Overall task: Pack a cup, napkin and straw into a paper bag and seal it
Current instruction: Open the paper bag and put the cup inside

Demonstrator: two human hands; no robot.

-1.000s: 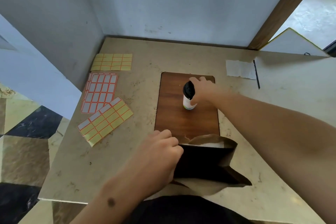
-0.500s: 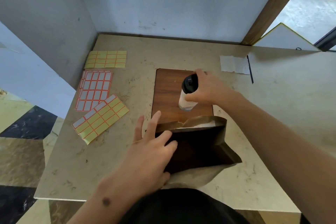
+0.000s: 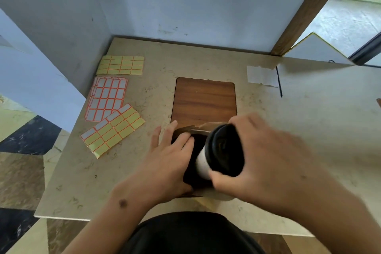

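My right hand (image 3: 266, 161) grips a white cup with a black lid (image 3: 220, 150), tilted with its lid toward me, its base pointing into the open mouth of the brown paper bag (image 3: 196, 130). The bag lies at the near middle of the table, mostly hidden by my hands. My left hand (image 3: 167, 163) rests on the bag's left edge, fingers holding the opening apart. A white napkin (image 3: 261, 76) lies flat at the back right, with a thin black straw (image 3: 278, 82) along its right side.
A wooden board (image 3: 204, 99) lies flat beyond the bag. Three sheets of sticker labels (image 3: 107, 101) lie on the left of the marble table (image 3: 319, 119). Walls close off the back and left; a wooden post (image 3: 309, 8) stands at the back right.
My right hand lifted the cup off the wooden board and carried it toward me to the bag's mouth, tilting it. My left hand shifted on the bag and spread its opening.
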